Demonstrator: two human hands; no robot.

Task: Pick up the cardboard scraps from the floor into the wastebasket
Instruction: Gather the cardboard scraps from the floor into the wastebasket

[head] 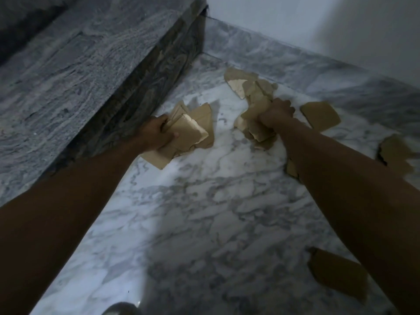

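My left hand [156,135] grips a stack of tan cardboard scraps [193,130] low over the marble floor, close to the dark stone step. My right hand [276,113] holds a bunch of torn cardboard scraps [256,123] that stick out above and below the fist. Loose scraps lie on the floor: a pile near the far corner [241,81], a flat square piece [320,117] right of my right hand, a torn piece at the right edge [395,155], and a dark piece near the bottom right [338,273]. The wastebasket is not in view.
A grey stone step [91,71] rises along the left, with a dark riser [141,103]. A white wall [318,26] with a marble skirting closes the far and right sides. The white marble floor [204,212] spreads between my arms. A rounded grey object [120,309] shows at the bottom edge.
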